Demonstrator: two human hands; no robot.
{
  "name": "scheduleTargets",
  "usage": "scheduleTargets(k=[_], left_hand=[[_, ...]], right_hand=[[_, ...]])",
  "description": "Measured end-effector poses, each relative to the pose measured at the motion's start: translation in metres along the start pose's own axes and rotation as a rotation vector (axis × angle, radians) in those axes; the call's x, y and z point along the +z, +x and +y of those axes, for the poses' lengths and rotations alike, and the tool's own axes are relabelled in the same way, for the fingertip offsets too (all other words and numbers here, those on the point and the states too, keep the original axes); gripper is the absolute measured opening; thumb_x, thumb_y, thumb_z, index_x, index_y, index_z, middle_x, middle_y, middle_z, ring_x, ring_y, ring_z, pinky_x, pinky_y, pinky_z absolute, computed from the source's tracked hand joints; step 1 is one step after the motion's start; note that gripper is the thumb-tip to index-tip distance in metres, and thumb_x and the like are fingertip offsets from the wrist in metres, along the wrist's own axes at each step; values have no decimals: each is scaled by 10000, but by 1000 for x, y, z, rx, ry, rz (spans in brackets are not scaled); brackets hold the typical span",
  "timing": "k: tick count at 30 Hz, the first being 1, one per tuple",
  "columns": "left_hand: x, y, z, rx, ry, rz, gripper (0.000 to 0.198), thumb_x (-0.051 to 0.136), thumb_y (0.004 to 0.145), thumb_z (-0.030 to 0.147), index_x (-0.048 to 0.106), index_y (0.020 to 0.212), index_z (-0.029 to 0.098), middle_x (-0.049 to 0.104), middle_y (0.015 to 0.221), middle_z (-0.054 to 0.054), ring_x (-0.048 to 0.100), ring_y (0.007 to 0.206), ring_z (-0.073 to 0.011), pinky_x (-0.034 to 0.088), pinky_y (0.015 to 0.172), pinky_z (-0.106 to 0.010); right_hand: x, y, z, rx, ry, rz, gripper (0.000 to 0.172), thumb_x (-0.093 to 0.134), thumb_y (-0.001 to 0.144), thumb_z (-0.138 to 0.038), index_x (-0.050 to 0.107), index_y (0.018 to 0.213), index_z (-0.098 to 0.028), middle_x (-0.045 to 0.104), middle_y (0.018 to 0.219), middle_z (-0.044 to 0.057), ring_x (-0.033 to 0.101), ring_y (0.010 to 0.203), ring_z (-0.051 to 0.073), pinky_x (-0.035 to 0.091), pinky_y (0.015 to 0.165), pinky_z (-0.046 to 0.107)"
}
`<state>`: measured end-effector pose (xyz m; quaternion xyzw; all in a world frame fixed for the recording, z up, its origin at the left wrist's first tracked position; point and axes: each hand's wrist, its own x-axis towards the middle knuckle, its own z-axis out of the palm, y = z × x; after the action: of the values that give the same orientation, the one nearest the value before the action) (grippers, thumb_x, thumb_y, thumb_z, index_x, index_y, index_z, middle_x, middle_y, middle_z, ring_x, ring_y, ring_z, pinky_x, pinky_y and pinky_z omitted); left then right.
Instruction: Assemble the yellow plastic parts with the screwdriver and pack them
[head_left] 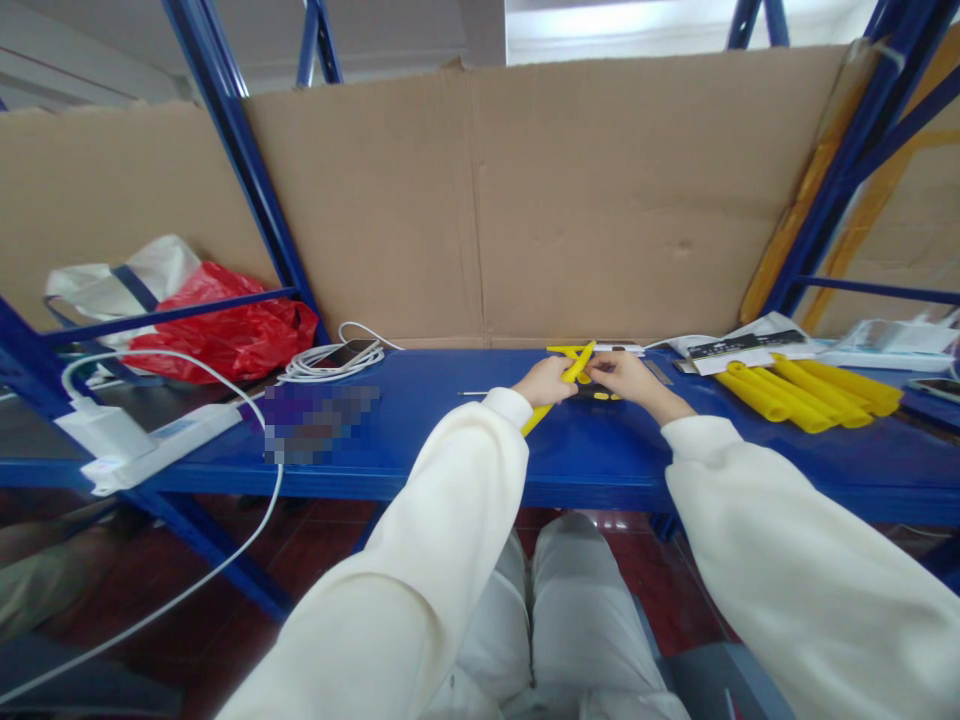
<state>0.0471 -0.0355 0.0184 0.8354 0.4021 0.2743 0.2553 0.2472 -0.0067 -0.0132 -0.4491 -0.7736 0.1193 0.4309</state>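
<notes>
My left hand [546, 382] is closed around a narrow yellow strip [579, 364]. One end sticks up past my fingers, and another yellow part shows below my wrist. Close to its right, my right hand [628, 380] has its fingertips pinched together beside the strip. Whatever they grip is too small to make out. Under my hands lies a black and yellow object [602, 394], mostly covered. Behind them is a thin white object [619, 348], and a slim dark rod [471, 394] lies left of my left hand.
Several yellow rolled tubes [817, 392] lie on the blue table [427, 440] at right, by white and black packaging [742, 345]. At left are a coiled white cable [322, 365], a power strip [172, 445] and a red bag [232, 320]. A cardboard panel [585, 200] stands behind.
</notes>
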Motion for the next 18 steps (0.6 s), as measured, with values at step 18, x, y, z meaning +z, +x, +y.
scheduleTargets(k=[18], left_hand=[[-6,1,-16,-191,-321,163,192,585,724,30,558,620,189,508,464,55,525,490,-130,443,590,-234]], right_hand=[[-13,-2,-8,61,-114,69,140,643,757,-261,741,675,-205,752,707,44,679,690,210,549,715,317]])
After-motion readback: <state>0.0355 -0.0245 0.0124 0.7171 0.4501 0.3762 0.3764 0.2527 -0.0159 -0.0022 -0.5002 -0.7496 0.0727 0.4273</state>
